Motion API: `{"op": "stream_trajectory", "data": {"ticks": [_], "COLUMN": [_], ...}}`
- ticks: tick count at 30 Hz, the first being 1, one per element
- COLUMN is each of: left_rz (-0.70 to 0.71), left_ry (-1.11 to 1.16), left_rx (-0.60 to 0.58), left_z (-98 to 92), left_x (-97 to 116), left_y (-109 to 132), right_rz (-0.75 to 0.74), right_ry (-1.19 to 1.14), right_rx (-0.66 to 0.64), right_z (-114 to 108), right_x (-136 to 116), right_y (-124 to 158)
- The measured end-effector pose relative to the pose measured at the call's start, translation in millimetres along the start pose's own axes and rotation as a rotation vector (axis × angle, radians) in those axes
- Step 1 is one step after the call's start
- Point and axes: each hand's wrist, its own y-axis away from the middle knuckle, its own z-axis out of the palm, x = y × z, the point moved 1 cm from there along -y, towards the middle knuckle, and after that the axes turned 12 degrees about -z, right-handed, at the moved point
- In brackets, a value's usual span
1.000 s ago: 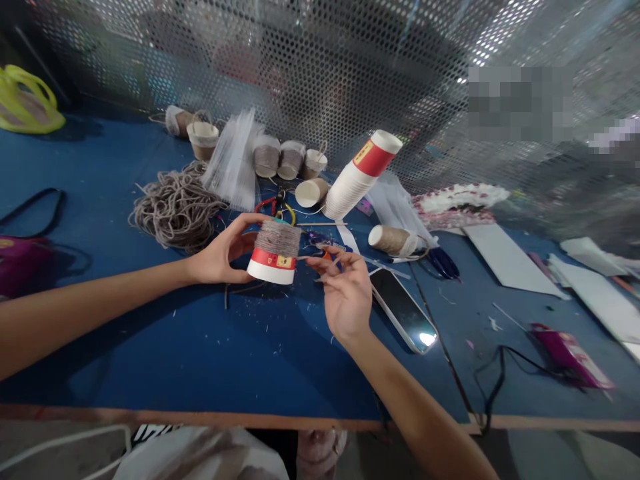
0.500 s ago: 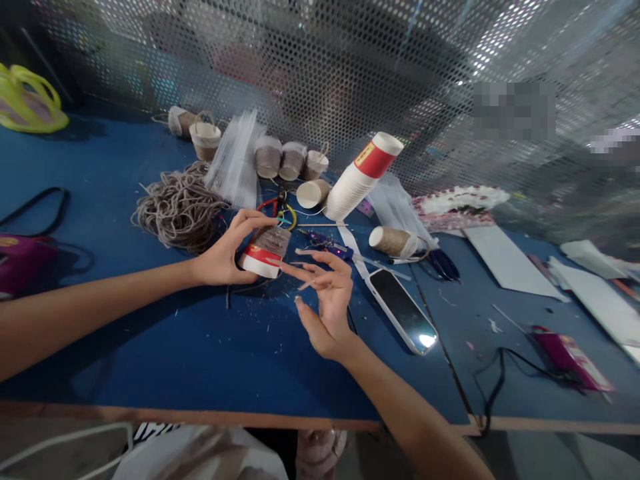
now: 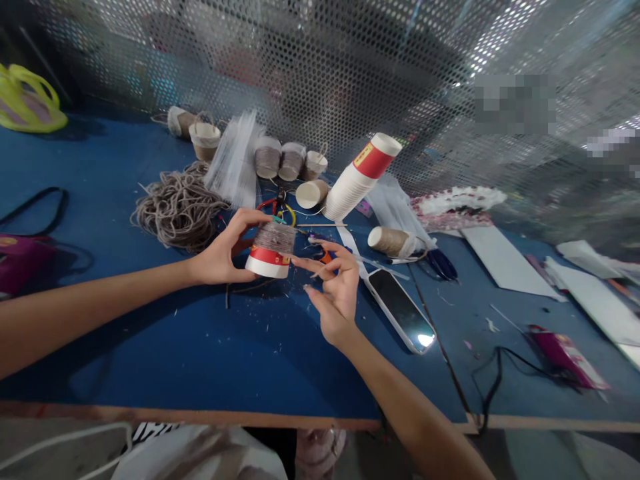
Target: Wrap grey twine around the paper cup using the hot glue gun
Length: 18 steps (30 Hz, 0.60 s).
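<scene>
My left hand (image 3: 223,257) is closed around a paper cup (image 3: 271,257) with a white rim and a red band. The cup is upside down and slightly tilted, and grey cord (image 3: 275,237) is wound in rows round its narrower upper part. My right hand (image 3: 337,290) is beside the cup on the right, palm turned inward, fingers curved and apart. Its index fingertip reaches the cup's side at the lower edge of the winding. Whether a strand of cord runs over those fingers, I cannot tell. A heap of loose grey cord (image 3: 175,210) lies behind my left hand.
Behind are several cord-wrapped cups (image 3: 268,158), a leaning stack of paper cups (image 3: 357,177) and clear plastic strips (image 3: 235,160). A phone (image 3: 400,310) lies to the right. Scissors (image 3: 285,212) are behind the held cup. A perforated metal screen (image 3: 320,80) borders the table's back.
The cup has turned more upright and shifted slightly right in my left hand. My right hand has moved a little right, its fingers no longer across the cup's front.
</scene>
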Motion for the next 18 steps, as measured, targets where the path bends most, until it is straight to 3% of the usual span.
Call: {"op": "stream_trajectory", "data": {"ticks": [5,8,11,15,18], "left_rz": [-0.04,-0.039,-0.039,-0.049,-0.093], "left_ry": [0.162,0.199,0.222,0.276,0.271], "left_rx": [-0.033,-0.031,-0.062,-0.129,-0.184], "left_z": [1.7,1.9,1.4,2.2,4.6], "left_x": [-6.6,-7.1,-6.2,-4.5,-4.1], "left_y": [-0.3,-0.5,-0.6,0.7,1.6], "right_rz": [-0.059,-0.136,-0.2,-0.254,-0.195], "right_ry": [0.093,0.187,0.278,0.228,0.209], "right_rx": [0.183,0.194,0.04,-0.215,-0.241], "right_z": [-7.4,-11.7,-9.7,-0.1,1.7], "right_x": [3.1,6.6,7.5,4.9,5.8], "right_y": [-2.3,-3.4,-5.3,-7.4,-7.9]}}
